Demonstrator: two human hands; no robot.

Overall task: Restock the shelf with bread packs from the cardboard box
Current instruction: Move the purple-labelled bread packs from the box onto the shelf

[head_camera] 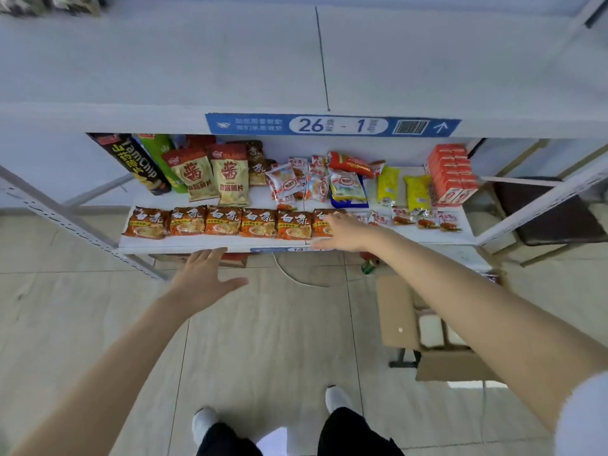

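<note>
Several orange packs point(223, 222) lie in a row along the front of the white shelf board point(164, 249). My right hand point(345, 233) rests with straight fingers on the rightmost orange pack point(321, 216), its thumb at the shelf's front edge. My left hand point(204, 278) hovers with spread fingers and holds nothing, just in front of and below the shelf edge. The open cardboard box point(398, 317) stands low at the right, partly hidden under my right forearm, with pale packs point(429, 329) inside.
Behind the row stand chip bags point(230, 174), small snack packets point(296, 182), yellow packs point(418, 192) and red cartons point(450, 172). An upper shelf with a blue label point(329, 126) overhangs. A dark chair point(552, 218) is at the right; a white cable point(296, 278) lies on the floor.
</note>
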